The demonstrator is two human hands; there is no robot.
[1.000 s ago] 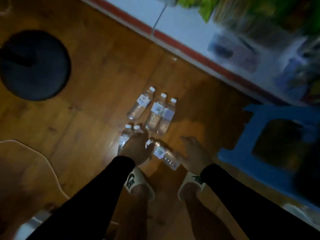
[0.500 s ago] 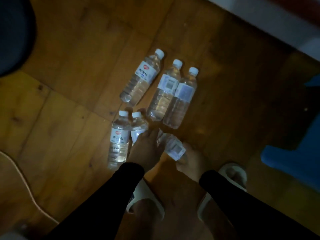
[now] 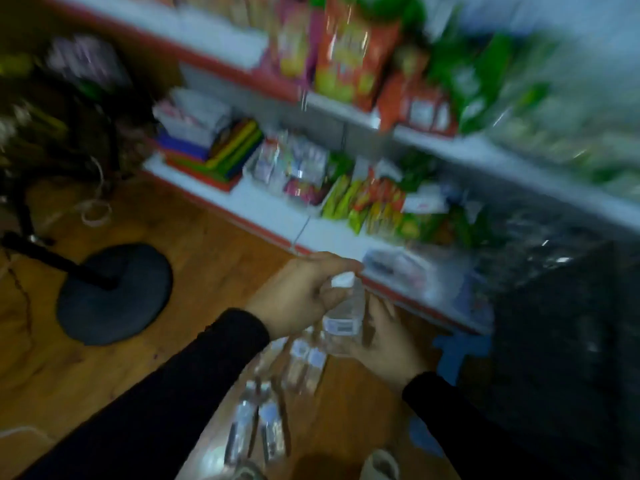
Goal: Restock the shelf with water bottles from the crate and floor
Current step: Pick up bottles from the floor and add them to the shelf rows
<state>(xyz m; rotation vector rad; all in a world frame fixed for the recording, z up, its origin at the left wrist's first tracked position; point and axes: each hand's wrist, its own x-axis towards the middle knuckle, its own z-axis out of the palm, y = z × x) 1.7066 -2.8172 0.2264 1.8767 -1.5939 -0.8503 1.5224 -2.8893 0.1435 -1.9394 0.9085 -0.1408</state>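
Water bottle (image 3: 344,311) held upright off floor: left hand (image 3: 301,292) pinches cap end, right hand (image 3: 384,337) cups base. Other bottles (image 3: 277,393) lie below grip; shelf (image 3: 263,206) beyond it.

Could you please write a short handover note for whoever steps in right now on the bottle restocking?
Left hand: grips the neck end of the raised water bottle, by its white cap.
Right hand: holds the same bottle from below, fingers spread along its body.
The bottle is lifted off the floor, in front of the bottom shelf, not yet on it.
Other bottles on the floor lie under the arms; the frame is too blurred to count them.
A blue crate sits at the right, its contents not visible.
Left to do: shelve this bottle, then the rest.
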